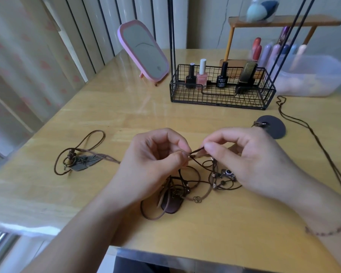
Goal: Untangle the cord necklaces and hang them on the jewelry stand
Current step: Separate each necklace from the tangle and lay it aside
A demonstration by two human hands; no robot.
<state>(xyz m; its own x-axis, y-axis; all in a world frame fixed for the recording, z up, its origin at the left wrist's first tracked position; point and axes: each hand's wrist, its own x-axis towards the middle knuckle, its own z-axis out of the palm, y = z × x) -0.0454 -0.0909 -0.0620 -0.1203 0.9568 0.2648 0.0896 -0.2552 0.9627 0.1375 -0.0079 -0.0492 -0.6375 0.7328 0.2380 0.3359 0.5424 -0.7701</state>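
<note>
Cord necklaces: a tangle of brown and dark cords [187,182] lies on the tabletop [126,115] under and between the two hands, with several pendants caught up in it.
Far left: one leaf-pendant necklace [77,160] lies loosely looped on the tabletop, apart from the heap, though one of its cords runs right toward the left hand; whether it is fully free cannot be told.
Left hand [156,162]: the grip is closed, thumb and forefinger pinching a cord at the top of the tangle.
Right hand [242,160]: the grip is likewise closed, fingertips [207,147] pinching the same short stretch of dark cord just beside the left hand's pinch.
Step in hand: judged from the two pinches close together, a knot or crossing is being worked loose.
Right side: a dark disc pendant [272,126] lies near the right hand, and its long cord [303,123] trails off toward the right edge, seemingly clear of the heap.
Jewelry stand: the black wire basket [220,95] with tall uprights, holding nail polish bottles [202,74], stands behind; no necklace is seen hanging from it.
Progress: early; most cords are still knotted together, and all hanging remains.
</note>
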